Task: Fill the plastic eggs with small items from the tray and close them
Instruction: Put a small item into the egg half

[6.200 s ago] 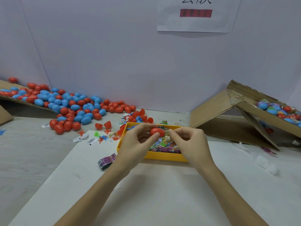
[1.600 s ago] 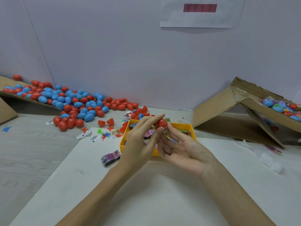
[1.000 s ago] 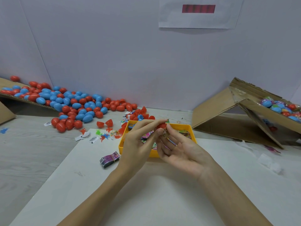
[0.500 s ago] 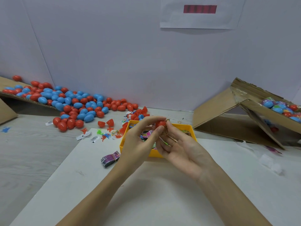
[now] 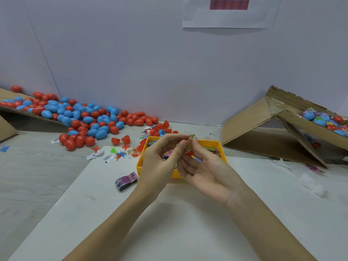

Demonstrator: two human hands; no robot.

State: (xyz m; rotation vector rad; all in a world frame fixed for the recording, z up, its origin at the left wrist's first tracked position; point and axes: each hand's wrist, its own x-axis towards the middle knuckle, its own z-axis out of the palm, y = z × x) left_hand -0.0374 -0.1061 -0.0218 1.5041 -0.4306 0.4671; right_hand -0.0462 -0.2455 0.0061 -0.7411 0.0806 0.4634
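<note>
Both hands meet just above the yellow tray point(image 5: 223, 147) of small colourful packets. My left hand point(image 5: 160, 162) pinches a small printed packet point(image 5: 188, 146) between thumb and fingers. My right hand point(image 5: 205, 170), palm up, holds a red egg half point(image 5: 188, 153) at its fingertips, with the packet standing in or against that half. The rest of the egg is hidden by my fingers. A pile of red and blue plastic eggs point(image 5: 82, 117) lies at the back left.
Loose red egg halves point(image 5: 121, 140), small toy figures and paper scraps point(image 5: 120, 154) lie left of the tray. A purple packet bundle point(image 5: 125, 180) sits on the white sheet. An open cardboard box point(image 5: 293, 127) with filled eggs stands at the right.
The red egg, held whole 6.2 s ago, is now an open half in my right hand. My left hand has brought a printed packet onto it.
</note>
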